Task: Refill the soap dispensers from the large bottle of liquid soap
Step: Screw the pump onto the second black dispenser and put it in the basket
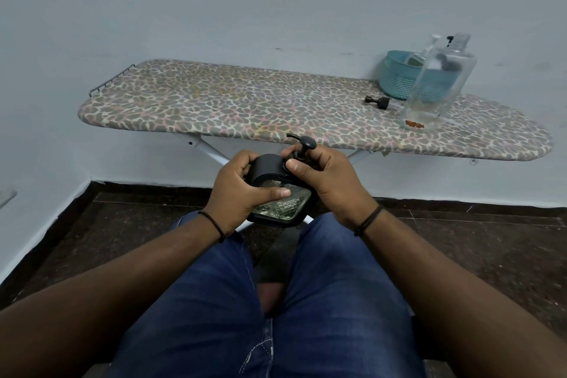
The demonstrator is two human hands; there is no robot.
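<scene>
A soap dispenser point(280, 202) of faceted glass with a black top and base is held over my lap, tilted towards me. My left hand point(242, 190) grips its body, thumb across the glass. My right hand point(325, 175) holds the black pump head point(306, 144) at the dispenser's neck. On the right end of the ironing board point(214, 101) stands a large clear bottle point(438, 83), nearly empty, with no cap on it. A loose black pump point(378, 101) lies on the board just left of that bottle.
A teal plastic basket point(399, 77) behind the large bottle holds more dispensers. The board's white legs point(208, 150) cross below it. My knees in blue jeans fill the lower middle. Dark floor tiles and a pale wall surround the board.
</scene>
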